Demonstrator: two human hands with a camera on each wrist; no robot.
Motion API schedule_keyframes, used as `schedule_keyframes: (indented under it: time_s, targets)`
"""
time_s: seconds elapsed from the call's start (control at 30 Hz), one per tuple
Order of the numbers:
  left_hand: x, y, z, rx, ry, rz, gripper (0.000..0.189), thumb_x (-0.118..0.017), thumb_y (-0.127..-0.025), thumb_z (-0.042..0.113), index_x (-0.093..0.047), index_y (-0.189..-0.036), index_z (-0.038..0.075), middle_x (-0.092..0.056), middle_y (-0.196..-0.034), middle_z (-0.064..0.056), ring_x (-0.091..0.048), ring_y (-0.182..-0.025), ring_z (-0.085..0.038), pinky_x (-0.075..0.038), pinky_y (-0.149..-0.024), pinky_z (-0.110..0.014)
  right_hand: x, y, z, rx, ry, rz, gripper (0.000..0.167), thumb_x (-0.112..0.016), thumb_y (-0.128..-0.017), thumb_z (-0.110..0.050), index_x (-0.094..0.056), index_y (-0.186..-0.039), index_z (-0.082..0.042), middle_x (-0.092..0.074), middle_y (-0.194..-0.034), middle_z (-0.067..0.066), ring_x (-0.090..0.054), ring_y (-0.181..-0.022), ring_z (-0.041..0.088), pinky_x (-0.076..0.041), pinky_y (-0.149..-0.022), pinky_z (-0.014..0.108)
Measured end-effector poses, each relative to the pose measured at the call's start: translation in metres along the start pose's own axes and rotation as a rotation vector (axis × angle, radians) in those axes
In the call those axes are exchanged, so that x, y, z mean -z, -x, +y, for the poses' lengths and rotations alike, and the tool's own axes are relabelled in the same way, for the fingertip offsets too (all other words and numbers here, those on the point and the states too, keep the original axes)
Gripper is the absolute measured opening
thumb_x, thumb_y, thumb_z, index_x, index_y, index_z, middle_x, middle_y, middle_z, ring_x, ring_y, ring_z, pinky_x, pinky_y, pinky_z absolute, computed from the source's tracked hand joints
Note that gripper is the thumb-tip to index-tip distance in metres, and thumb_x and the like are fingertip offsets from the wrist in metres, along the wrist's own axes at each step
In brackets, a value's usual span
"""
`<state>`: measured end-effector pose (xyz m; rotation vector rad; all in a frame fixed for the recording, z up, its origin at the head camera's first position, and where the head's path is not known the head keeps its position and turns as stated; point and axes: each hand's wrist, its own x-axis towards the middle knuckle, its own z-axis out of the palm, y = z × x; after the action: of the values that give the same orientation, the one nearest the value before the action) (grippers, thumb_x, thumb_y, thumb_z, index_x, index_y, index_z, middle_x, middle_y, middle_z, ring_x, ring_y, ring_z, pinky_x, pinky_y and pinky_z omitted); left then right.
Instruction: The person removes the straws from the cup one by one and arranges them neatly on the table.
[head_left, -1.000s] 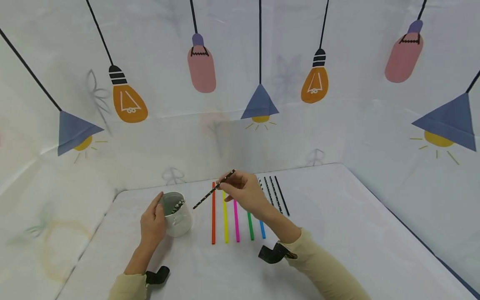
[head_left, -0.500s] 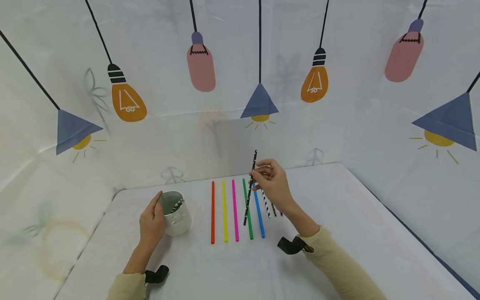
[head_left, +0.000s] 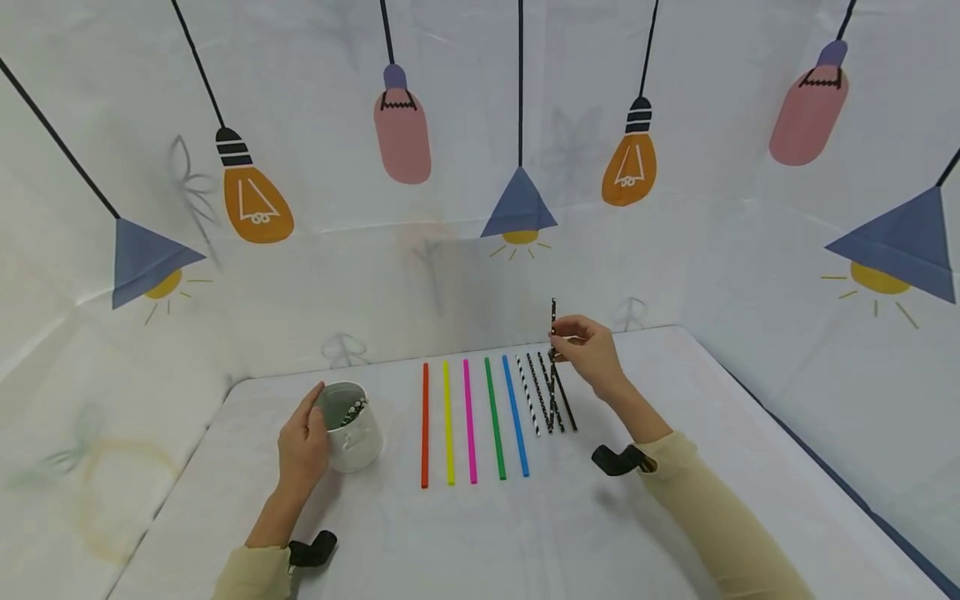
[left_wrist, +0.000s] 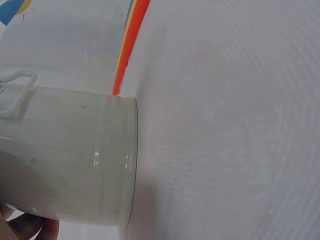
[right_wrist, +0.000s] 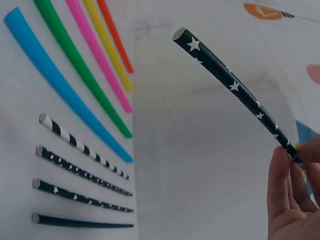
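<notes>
My left hand point(head_left: 303, 450) holds a white mug point(head_left: 360, 450) upright at the table's left. Several black-and-white patterned straws point(head_left: 354, 412) rest inside it. In the left wrist view the mug point(left_wrist: 75, 155) fills the left side, and only some fingertips point(left_wrist: 47, 230) show beneath it. Between thumb and fingers, my right hand point(head_left: 592, 354) pinches a black straw with white stars point(right_wrist: 232, 85). That straw is raised above the patterned straws on the table: a striped one point(right_wrist: 80, 142), a dotted one point(right_wrist: 80, 168), a starred one point(right_wrist: 75, 196) and a plain black one point(right_wrist: 80, 221).
Left of the patterned straws lie single red point(head_left: 425, 425), yellow point(head_left: 449, 425), pink point(head_left: 470, 421), green point(head_left: 495, 421) and blue straws point(head_left: 515, 417), side by side. White walls printed with lamps point(head_left: 520, 204) enclose the white table point(head_left: 465, 542).
From beside the mug, my right hand has moved right with the starred straw, now over the patterned straws. The straw has swung from slanted to nearly vertical in view. My left hand stays put.
</notes>
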<state>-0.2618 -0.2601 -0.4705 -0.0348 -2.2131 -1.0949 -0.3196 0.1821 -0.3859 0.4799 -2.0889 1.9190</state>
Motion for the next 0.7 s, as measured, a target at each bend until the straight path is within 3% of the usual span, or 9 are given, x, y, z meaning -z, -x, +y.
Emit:
schedule_keyframes:
  time_s: [0.33, 0.7]
  targets:
    - [-0.001, 0.000, -0.002, -0.002, 0.007, 0.011, 0.043, -0.034, -0.102, 0.017, -0.054, -0.138, 0.005, -0.054, -0.136, -0.017, -0.047, -0.127, -0.036, -0.038, -0.101, -0.055, 0.024, -0.016, 0.042, -0.167, 0.173, 0.048, 0.035, -0.067, -0.091, -0.007, -0.060, -0.123, 0.005, -0.062, -0.105, 0.022, -0.065, -0.076, 0.015, -0.057, -0.069, 0.027]
    - [0.000, -0.001, -0.003, -0.006, 0.010, 0.008, 0.042, -0.034, -0.103, 0.016, -0.053, -0.139, 0.005, -0.054, -0.137, -0.016, -0.047, -0.128, -0.036, -0.037, -0.102, -0.055, 0.031, -0.026, 0.085, -0.238, 0.352, 0.080, 0.029, -0.068, -0.090, -0.009, -0.066, -0.115, 0.005, -0.068, -0.100, 0.018, -0.066, -0.074, 0.016, -0.056, -0.064, 0.025]
